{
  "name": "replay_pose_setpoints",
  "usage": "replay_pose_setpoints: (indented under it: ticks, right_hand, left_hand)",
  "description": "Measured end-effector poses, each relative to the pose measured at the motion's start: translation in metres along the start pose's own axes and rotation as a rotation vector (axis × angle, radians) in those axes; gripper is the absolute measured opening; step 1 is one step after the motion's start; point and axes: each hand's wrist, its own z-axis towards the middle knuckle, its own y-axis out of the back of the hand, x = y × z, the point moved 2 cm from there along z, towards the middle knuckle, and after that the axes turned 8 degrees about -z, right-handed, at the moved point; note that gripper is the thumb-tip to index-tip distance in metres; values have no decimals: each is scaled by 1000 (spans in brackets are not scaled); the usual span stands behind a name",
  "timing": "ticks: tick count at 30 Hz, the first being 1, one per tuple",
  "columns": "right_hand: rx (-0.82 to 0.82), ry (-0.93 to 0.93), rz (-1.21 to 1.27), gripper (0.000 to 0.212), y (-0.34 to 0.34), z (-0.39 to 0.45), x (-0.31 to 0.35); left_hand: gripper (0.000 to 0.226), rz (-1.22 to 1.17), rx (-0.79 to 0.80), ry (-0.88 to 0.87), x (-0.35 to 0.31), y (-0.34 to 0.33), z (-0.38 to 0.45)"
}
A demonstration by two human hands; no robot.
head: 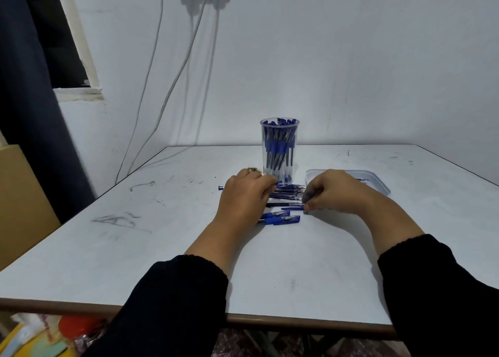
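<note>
The right hand's (333,190) fingertips (307,208) are curled in tight and seem to pinch the near end of a slim dark pen (283,204) that lies flat on the table (189,248), between the two hands. The left hand (244,194) has its fingers bent over the left end of a heap of pen parts (290,190) just behind that pen. A speck of blue shows at the fingertips, but from here I cannot tell whether they grip anything or merely rest there. A pen like this should be light, stiff and smooth, likely to roll on the bare top, so a pinch near one end with the other hand steadying the middle looks the safest hold. Just nearer lie two blue capped pens (282,218), side by side. Behind the heap stands a clear cup (280,154) packed with blue pens, upright. To the right sits a shallow tray (383,186), its contents mostly hidden by the right wrist. A small blue plug (221,187) lies alone beyond the left hand. Both palms face down, so what lies under them stays hidden.
</note>
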Motion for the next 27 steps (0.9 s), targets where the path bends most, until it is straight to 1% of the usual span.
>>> replay_pose_setpoints:
  ticks: [4,9,11,14,17,19,22,23,25,27]
  right_hand:
    - [7,15,-62,9,-3,0,0]
    - [-46,18,-25,6,-1,0,4]
    - [-25,2,-14,7,-1,-1,3]
    - [18,-21,-77,8,-4,-2,2]
    - [14,-6,-84,7,-5,-1,2]
    - [-32,0,39,7,-4,2,3]
    - [-159,-59,312,6,-2,5,3]
    - [-180,-76,389,7,-2,5,3]
    - [-169,-80,499,9,-3,4,5]
    - [-136,-66,556,10,-5,4,7]
  left_hand:
    - [22,-3,2,8,0,0,0]
    - [23,0,5,13,1,0,0]
    - [23,2,4,13,0,1,0]
    - [21,-2,5,13,1,0,0]
    - [20,2,-5,12,0,0,0]
    - [18,3,-4,14,0,1,0]
    - [19,5,0,14,0,1,0]
    - [19,8,-2,13,0,1,0]
    - [19,6,-6,9,-1,2,0]
    - [16,4,4,8,-1,2,0]
